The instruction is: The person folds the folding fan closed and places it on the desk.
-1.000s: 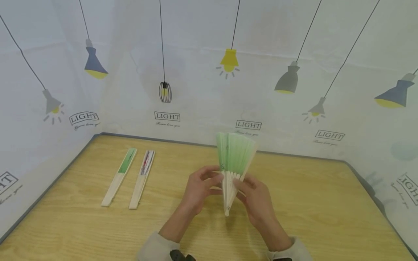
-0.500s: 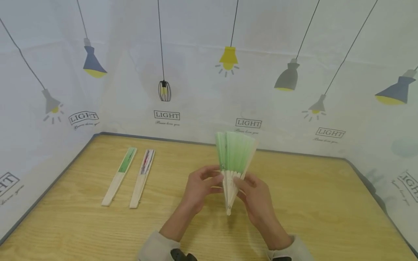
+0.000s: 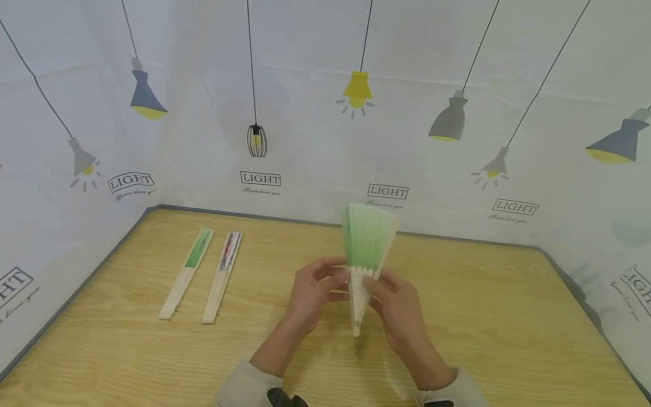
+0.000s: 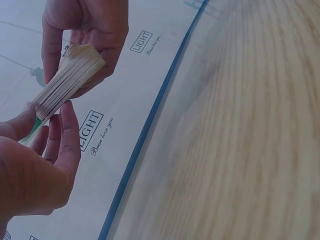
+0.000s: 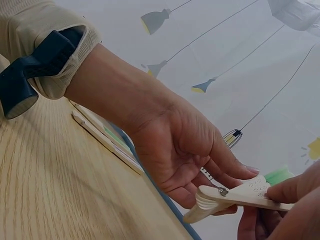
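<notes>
A green folding fan (image 3: 368, 237) with pale wooden ribs stands partly spread, pivot end down, between both hands above the table. My left hand (image 3: 317, 291) pinches its ribs from the left, thumb in front and fingers behind. From the right, my right hand (image 3: 399, 305) grips the ribs with its thumb across their front. The left wrist view shows the stacked rib edges of the fan (image 4: 70, 80) between the two hands. In the right wrist view, a small metal pin shows at the fan's pivot (image 5: 222, 191), and the green leaf is mostly hidden.
Two folded fans lie side by side on the wooden table (image 3: 483, 316) at the left: one with a green leaf (image 3: 186, 274), one with a dark and red pattern (image 3: 222, 277). A white sheet printed with lamps (image 3: 305, 113) surrounds the table's back and sides.
The left side of the fan's leaf has drawn inward, so the spread is narrower. Both hands keep their hold and have barely moved. The two folded fans lie as before.
</notes>
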Demonstrator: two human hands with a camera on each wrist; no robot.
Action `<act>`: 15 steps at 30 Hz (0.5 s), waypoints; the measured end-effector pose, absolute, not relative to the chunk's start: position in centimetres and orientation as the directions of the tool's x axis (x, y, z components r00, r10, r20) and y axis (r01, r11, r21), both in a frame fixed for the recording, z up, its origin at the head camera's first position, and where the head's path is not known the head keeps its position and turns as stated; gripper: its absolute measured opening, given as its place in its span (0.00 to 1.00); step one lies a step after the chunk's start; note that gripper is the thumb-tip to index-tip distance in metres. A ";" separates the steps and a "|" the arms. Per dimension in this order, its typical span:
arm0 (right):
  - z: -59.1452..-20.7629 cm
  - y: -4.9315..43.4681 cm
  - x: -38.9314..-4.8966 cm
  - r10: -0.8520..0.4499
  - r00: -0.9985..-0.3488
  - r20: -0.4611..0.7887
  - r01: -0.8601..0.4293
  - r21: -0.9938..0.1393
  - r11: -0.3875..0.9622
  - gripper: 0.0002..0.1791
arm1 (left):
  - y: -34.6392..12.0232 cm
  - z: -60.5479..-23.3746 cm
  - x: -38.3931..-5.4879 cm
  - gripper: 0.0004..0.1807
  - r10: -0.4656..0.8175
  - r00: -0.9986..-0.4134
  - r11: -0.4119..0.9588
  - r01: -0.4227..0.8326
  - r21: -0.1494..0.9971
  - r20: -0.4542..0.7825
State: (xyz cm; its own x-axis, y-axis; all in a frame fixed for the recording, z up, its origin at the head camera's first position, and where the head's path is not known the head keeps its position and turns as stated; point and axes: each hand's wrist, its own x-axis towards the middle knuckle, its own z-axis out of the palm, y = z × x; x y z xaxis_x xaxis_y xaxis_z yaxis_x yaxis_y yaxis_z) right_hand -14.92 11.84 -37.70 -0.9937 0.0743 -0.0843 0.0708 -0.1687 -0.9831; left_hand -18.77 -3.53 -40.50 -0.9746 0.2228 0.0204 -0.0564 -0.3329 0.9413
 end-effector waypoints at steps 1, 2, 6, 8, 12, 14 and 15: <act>-37.7 11.8 -14.9 0.073 -0.994 -0.085 0.071 -0.983 -0.169 0.19 | -3.5 -40.5 -18.8 0.18 0.222 -0.975 -0.331 -0.056 0.942 0.020; -37.7 11.8 -14.9 0.072 -0.994 -0.085 0.071 -0.983 -0.169 0.19 | -3.5 -40.4 -18.8 0.18 0.221 -0.975 -0.330 -0.055 0.943 0.020; -37.6 11.8 -15.0 0.067 -0.995 -0.076 0.065 -0.985 -0.158 0.20 | -3.6 -40.4 -18.7 0.19 0.217 -0.976 -0.326 -0.049 0.944 0.025; -37.6 11.8 -15.0 0.065 -0.995 -0.073 0.062 -0.986 -0.152 0.20 | -3.6 -40.4 -18.8 0.20 0.219 -0.975 -0.327 -0.045 0.944 0.029; -37.6 11.8 -15.0 0.061 -0.996 -0.068 0.059 -0.988 -0.142 0.19 | -3.6 -40.4 -18.8 0.20 0.224 -0.974 -0.332 -0.044 0.942 0.034; -37.6 11.7 -15.0 0.061 -0.996 -0.070 0.061 -0.989 -0.136 0.19 | -3.6 -40.5 -18.8 0.20 0.227 -0.973 -0.330 -0.046 0.943 0.032; -37.6 11.7 -15.0 0.063 -0.995 -0.072 0.063 -0.989 -0.130 0.19 | -3.6 -40.5 -18.8 0.20 0.228 -0.973 -0.330 -0.048 0.943 0.030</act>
State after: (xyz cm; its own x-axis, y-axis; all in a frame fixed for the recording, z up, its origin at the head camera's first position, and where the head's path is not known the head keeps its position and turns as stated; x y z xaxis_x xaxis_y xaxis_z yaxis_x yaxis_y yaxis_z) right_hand -14.96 11.71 -37.58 -0.9954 0.0631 -0.0718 0.0631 -0.1304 -0.9894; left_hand -18.79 -3.56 -40.48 -0.9732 0.2279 0.0301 -0.0482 -0.3302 0.9427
